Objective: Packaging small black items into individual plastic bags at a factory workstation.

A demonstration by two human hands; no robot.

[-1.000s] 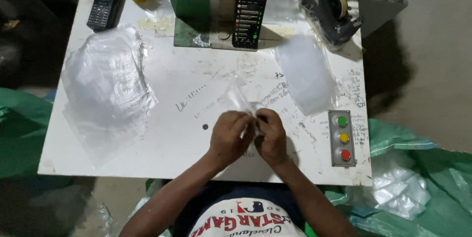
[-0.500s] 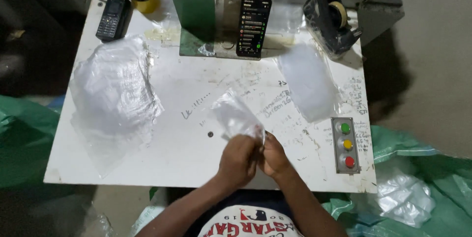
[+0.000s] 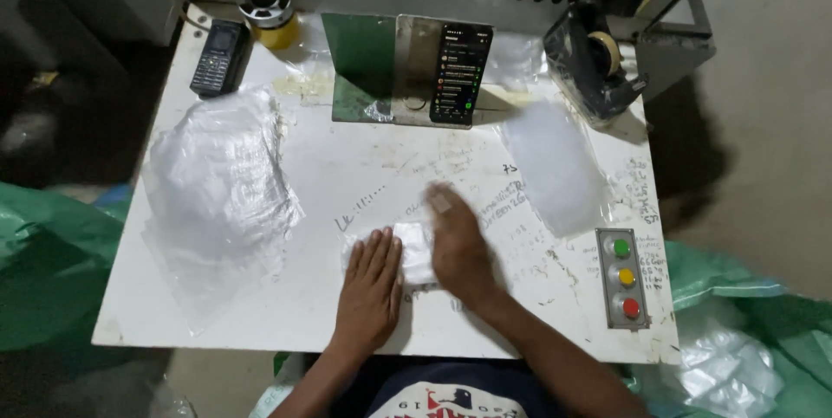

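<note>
A small clear plastic bag with something white inside (image 3: 414, 251) lies flat on the white table (image 3: 347, 167), near its front edge. My left hand (image 3: 371, 284) rests palm down on the bag's left side, fingers spread. My right hand (image 3: 458, 245) lies flat over its right side, fingers pointing away from me and blurred. Neither hand grips anything.
A heap of clear plastic bags (image 3: 217, 184) covers the table's left part. A flat stack of clear bags (image 3: 555, 167) lies at right. A smartphone (image 3: 459, 74) leans on a metal plate, a keypad phone (image 3: 218, 56) at back left, a tape dispenser (image 3: 594, 58) back right, a three-button box (image 3: 622, 278) front right.
Both hands held the small bag up between their fingers before. Now the bag lies flat on the table and both hands press on it with open palms.
</note>
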